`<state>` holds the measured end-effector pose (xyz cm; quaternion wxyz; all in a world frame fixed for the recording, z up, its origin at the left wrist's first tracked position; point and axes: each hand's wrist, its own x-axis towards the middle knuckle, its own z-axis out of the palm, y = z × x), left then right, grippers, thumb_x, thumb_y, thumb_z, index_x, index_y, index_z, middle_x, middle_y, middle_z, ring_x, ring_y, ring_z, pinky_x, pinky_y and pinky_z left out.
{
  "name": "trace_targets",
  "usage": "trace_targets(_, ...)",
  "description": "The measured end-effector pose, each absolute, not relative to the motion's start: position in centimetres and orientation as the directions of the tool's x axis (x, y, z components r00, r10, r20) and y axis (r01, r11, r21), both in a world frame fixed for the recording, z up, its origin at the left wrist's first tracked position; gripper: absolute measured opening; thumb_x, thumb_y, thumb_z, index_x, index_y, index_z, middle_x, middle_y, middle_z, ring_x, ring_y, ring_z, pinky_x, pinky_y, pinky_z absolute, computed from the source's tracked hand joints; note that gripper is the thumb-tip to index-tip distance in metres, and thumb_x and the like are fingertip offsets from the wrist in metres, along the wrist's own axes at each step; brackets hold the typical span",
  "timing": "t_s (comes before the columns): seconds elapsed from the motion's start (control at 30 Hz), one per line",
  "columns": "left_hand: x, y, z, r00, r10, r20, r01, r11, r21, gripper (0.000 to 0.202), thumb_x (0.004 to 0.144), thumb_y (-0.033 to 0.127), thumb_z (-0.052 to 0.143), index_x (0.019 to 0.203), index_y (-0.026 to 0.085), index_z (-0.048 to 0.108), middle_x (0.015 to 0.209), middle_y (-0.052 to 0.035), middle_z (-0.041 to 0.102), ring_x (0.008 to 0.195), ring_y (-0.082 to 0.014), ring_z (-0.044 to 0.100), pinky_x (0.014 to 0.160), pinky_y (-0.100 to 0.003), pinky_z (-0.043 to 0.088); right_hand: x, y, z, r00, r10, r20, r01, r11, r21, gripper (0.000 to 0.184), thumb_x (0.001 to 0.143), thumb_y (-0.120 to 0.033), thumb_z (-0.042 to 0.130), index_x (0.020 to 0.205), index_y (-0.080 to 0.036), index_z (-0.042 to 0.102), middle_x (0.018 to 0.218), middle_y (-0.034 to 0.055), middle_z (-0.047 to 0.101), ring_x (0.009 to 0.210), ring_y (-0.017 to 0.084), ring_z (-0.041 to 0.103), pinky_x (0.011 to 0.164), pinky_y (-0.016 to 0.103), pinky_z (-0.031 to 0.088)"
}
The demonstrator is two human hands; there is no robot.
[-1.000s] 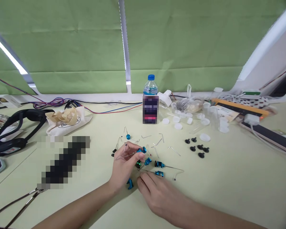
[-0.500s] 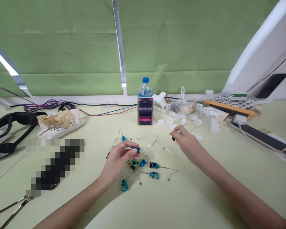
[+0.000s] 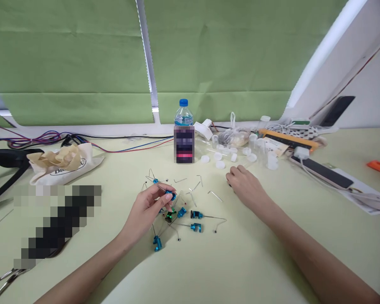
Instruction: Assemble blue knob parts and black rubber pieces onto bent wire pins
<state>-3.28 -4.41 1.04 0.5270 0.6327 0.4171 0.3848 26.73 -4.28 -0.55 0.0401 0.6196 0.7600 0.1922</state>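
Observation:
My left hand (image 3: 148, 211) is closed on a small blue metal fitting (image 3: 171, 196), pinched between thumb and fingers above the table. A thin wire stands out from it. My right hand (image 3: 246, 185) rests low over the table to the right, its fingers curled down round a small black part (image 3: 229, 185) that is mostly hidden. Below and beside my left hand lie several similar blue fittings (image 3: 196, 227) with thin bent wires, one of them with a black disc (image 3: 192, 214). A green fitting (image 3: 170, 215) lies among them. Loose L-shaped hex keys (image 3: 215, 196) are scattered between my hands.
A water bottle (image 3: 184, 114) stands at the back. White caps (image 3: 220, 164) and clear tubes lie beyond my right hand, with a power strip (image 3: 323, 171) farther right. At left are a cloth pouch (image 3: 72, 166), a black headset (image 3: 11, 162) and coiled cables (image 3: 47, 137).
My view has turned a little to the right. My right hand has turned over, palm down and fingers lower, covering more of the black part. My left hand still grips the blue fitting, now tilted differently.

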Motion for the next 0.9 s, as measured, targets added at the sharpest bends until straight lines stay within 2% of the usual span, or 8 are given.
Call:
trace_targets(0.3, -4.7, -3.1, 1.4, 0.341, 0.936, 0.091, 0.325, -0.208, 0.922, 0.02, 0.085, 0.037, 0.055, 0.09, 0.019, 0.062, 0.087, -0.0021, 0.062, 0.062, -0.0129, 0.06, 0.063, -0.025, 0.047, 26.9, -4.6, -1.8, -0.15, 0.959, 0.24, 0.942, 0.065, 0.33, 0.027, 0.075, 0.009, 0.042, 0.078, -0.011, 0.059, 0.082, 0.0145, 0.057, 0.081, 0.026, 0.049, 0.06, 0.033, 0.033)
trace_targets(0.4, -5.1, -2.8, 1.6, 0.352, 0.934, 0.058, 0.346, -0.187, 0.919, 0.02, 0.084, 0.037, 0.057, 0.089, 0.019, 0.064, 0.076, -0.0018, 0.063, 0.062, -0.0144, 0.06, 0.062, -0.026, 0.048, 27.0, -4.8, -1.5, -0.122, 0.958, 0.259, 0.958, 0.045, 0.284, 0.03, 0.072, 0.012, 0.04, 0.08, -0.009, 0.06, 0.083, 0.0175, 0.057, 0.082, 0.029, 0.05, 0.06, 0.035, 0.035)
trace_targets(0.5, -5.2, -2.6, 1.5, 0.388, 0.922, -0.012, 0.332, -0.128, 0.935, 0.022, 0.083, 0.037, 0.057, 0.09, 0.018, 0.064, 0.073, -0.003, 0.063, 0.063, -0.0163, 0.062, 0.064, -0.028, 0.051, 26.3, -5.0, -0.7, -0.118, 0.953, 0.28, 0.98, 0.066, 0.188, 0.024, 0.079, 0.005, 0.04, 0.083, -0.008, 0.06, 0.087, 0.0196, 0.057, 0.087, 0.031, 0.051, 0.065, 0.038, 0.038)
trace_targets(0.63, -4.8, -2.9, 0.9, 0.466, 0.884, -0.018, 0.306, -0.142, 0.941, 0.025, 0.085, 0.035, 0.053, 0.102, 0.02, 0.063, 0.087, -0.0048, 0.063, 0.065, -0.0162, 0.062, 0.062, -0.028, 0.052, 23.4, -5.9, 0.1, -0.202, 0.939, 0.278, 0.976, 0.215, -0.018, 0.019, 0.094, -0.021, 0.041, 0.105, -0.015, 0.055, 0.104, 0.0131, 0.057, 0.095, 0.025, 0.054, 0.077, 0.035, 0.043)
trace_targets(0.7, -4.3, -3.4, 0.8, 0.519, 0.855, 0.015, 0.343, -0.224, 0.912, 0.026, 0.089, 0.032, 0.048, 0.108, 0.023, 0.062, 0.085, -0.0035, 0.063, 0.06, -0.0141, 0.059, 0.06, -0.026, 0.05, 21.5, -6.7, 0.2, -0.242, 0.935, 0.261, 0.944, 0.289, -0.158, 0.024, 0.098, -0.032, 0.035, 0.115, -0.021, 0.049, 0.103, 0.0071, 0.057, 0.086, 0.017, 0.057, 0.072, 0.029, 0.046)
trace_targets(0.8, -3.3, -4.4, 0.7, 0.623, 0.776, 0.094, 0.394, -0.416, 0.82, 0.03, 0.092, 0.027, 0.041, 0.11, 0.025, 0.065, 0.081, -0.0029, 0.06, 0.058, -0.0134, 0.055, 0.059, -0.024, 0.045, 19.3, -7.7, 0.2, -0.219, 0.953, 0.208, 0.69, 0.302, -0.657, 0.031, 0.098, -0.039, 0.033, 0.123, -0.023, 0.041, 0.093, 0.0025, 0.057, 0.072, 0.012, 0.056, 0.062, 0.024, 0.046)
trace_targets(0.83, -3.0, -4.7, 0.7, 0.655, 0.746, 0.121, 0.393, -0.473, 0.789, 0.031, 0.092, 0.025, 0.04, 0.11, 0.025, 0.066, 0.08, -0.0031, 0.059, 0.061, -0.0143, 0.055, 0.06, -0.024, 0.044, 18.9, -8.0, 0.2, -0.206, 0.961, 0.183, 0.576, 0.271, -0.772, 0.031, 0.097, -0.04, 0.035, 0.122, -0.022, 0.043, 0.089, 0.0015, 0.056, 0.07, 0.012, 0.054, 0.06, 0.023, 0.045)
trace_targets(0.9, -2.4, -5.3, 0.7, 0.698, 0.7, 0.148, 0.388, -0.544, 0.744, 0.032, 0.092, 0.021, 0.04, 0.112, 0.026, 0.065, 0.081, -0.0034, 0.058, 0.068, -0.016, 0.056, 0.063, -0.025, 0.042, 18.5, -8.3, 0.2, -0.201, 0.969, 0.146, 0.478, 0.227, -0.848, 0.023, 0.095, -0.038, 0.042, 0.108, -0.022, 0.053, 0.082, -0.0005, 0.056, 0.067, 0.011, 0.051, 0.059, 0.023, 0.042)
